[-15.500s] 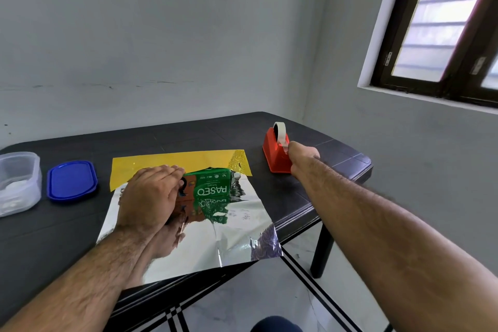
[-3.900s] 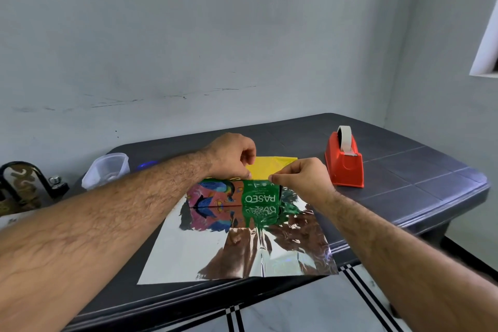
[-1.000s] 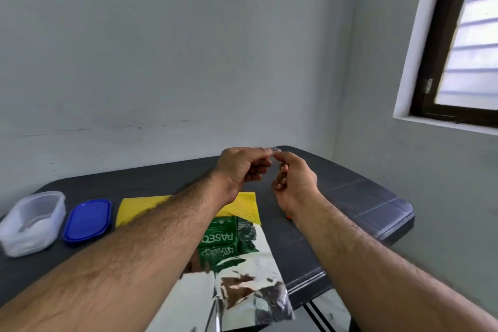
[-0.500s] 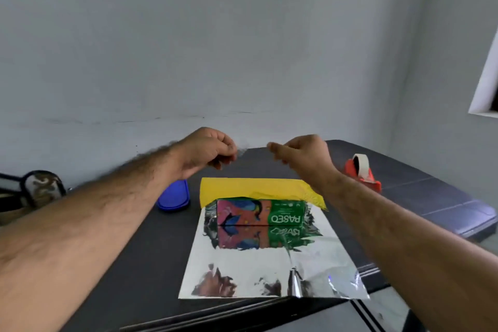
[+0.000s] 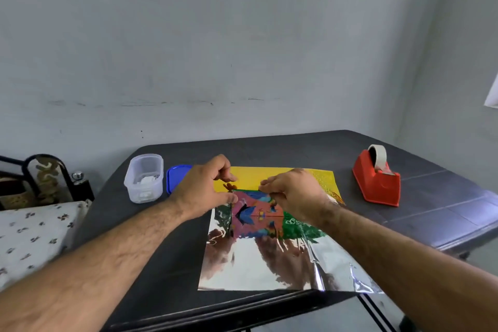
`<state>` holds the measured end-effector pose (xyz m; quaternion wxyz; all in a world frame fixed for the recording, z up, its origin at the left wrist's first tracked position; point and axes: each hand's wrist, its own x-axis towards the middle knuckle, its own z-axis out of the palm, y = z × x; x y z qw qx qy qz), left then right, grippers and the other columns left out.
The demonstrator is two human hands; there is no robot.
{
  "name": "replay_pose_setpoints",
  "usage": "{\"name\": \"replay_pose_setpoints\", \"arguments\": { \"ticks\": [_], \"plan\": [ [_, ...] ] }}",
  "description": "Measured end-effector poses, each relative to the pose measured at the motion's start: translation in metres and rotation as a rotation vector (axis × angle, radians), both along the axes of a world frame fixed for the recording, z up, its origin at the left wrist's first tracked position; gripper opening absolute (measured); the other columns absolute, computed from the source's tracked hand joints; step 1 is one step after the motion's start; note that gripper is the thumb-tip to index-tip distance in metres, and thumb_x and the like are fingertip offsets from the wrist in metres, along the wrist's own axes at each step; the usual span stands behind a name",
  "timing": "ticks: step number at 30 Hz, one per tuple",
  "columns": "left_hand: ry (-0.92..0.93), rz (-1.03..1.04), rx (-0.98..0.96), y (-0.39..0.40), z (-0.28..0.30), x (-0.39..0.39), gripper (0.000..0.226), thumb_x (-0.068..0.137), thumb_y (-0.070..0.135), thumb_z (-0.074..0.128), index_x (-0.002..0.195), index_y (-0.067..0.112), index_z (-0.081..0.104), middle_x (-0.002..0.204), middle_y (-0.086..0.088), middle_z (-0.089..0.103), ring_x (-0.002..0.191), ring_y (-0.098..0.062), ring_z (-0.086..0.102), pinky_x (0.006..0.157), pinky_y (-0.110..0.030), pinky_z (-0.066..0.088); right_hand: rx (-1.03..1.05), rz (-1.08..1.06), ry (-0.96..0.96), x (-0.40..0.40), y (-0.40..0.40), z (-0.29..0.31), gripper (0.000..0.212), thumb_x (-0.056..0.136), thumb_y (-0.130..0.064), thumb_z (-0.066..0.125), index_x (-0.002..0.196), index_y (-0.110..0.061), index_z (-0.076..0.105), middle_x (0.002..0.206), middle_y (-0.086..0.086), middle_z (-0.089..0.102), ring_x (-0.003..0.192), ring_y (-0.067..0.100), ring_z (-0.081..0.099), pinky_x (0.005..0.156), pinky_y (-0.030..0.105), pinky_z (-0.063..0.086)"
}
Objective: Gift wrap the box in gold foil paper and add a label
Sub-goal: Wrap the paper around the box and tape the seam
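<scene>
From the head camera, the box [image 5: 256, 213] lies on a sheet of foil paper [image 5: 258, 267] near the front of the dark tabletop [image 5: 431, 213], silver side up, its gold side showing at the far edge. Both hands are at the box's far edge. The left hand [image 5: 204, 191] has its fingers curled with thumb and forefinger close together; the right hand [image 5: 293, 191] likewise. Whether they pinch anything I cannot tell. A red tape dispenser [image 5: 377, 180] stands to the right; a clear tub [image 5: 144, 178] and blue lid [image 5: 175, 178] sit left.
</scene>
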<state>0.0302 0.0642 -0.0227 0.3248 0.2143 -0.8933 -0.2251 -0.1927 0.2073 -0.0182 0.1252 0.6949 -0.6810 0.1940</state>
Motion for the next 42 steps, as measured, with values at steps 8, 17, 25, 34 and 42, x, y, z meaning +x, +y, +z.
{"name": "replay_pose_setpoints", "arguments": {
  "ticks": [8,17,25,34,42],
  "plan": [
    [0.099,0.008,-0.165,-0.005,-0.019,0.003,0.043,0.083,0.013,0.088,0.098,0.022,0.049,0.091,0.012,0.078,0.090,0.004,0.073,0.078,-0.035,0.064,0.044,0.023,-0.233,-0.004,-0.006,0.012,0.014,0.090,-0.027,0.077,0.100,-0.033,0.085,0.105,-0.020,0.077,0.094,0.000,0.071,0.088,0.027,0.059],
    [0.081,0.006,-0.061,-0.003,-0.017,0.002,0.043,0.085,0.008,0.085,0.100,0.023,0.048,0.091,0.010,0.076,0.088,-0.002,0.072,0.071,-0.015,0.054,0.390,0.113,-0.316,-0.008,-0.051,0.043,0.024,0.092,-0.018,0.075,0.098,-0.039,0.084,0.099,-0.016,0.072,0.088,0.002,0.062,0.075,0.017,0.047],
    [0.080,-0.101,0.403,-0.005,0.012,0.018,0.023,0.079,0.022,0.075,0.099,0.016,0.066,0.099,-0.005,0.070,0.081,-0.009,0.062,0.079,-0.031,0.052,0.629,0.243,-0.358,-0.016,-0.074,0.045,0.039,0.097,-0.020,0.073,0.119,-0.052,0.076,0.143,-0.016,0.054,0.131,0.006,0.050,0.111,0.040,0.043],
    [0.101,-0.154,0.516,-0.012,0.036,0.004,0.019,0.084,0.004,0.072,0.098,0.006,0.060,0.111,-0.009,0.078,0.098,-0.021,0.069,0.087,-0.039,0.059,0.225,0.222,-0.189,-0.008,-0.038,0.011,0.038,0.096,-0.028,0.072,0.128,-0.046,0.074,0.130,-0.015,0.065,0.119,0.011,0.058,0.103,0.034,0.047],
    [-0.066,-0.088,0.218,-0.012,0.015,0.005,0.050,0.080,-0.002,0.085,0.103,0.019,0.046,0.104,0.005,0.080,0.095,-0.013,0.072,0.084,-0.048,0.055,0.063,0.075,0.078,0.027,-0.008,-0.040,0.073,0.097,-0.012,0.062,0.162,-0.036,0.038,0.167,-0.016,0.038,0.157,0.014,0.031,0.129,0.049,0.014]
  ]
}}
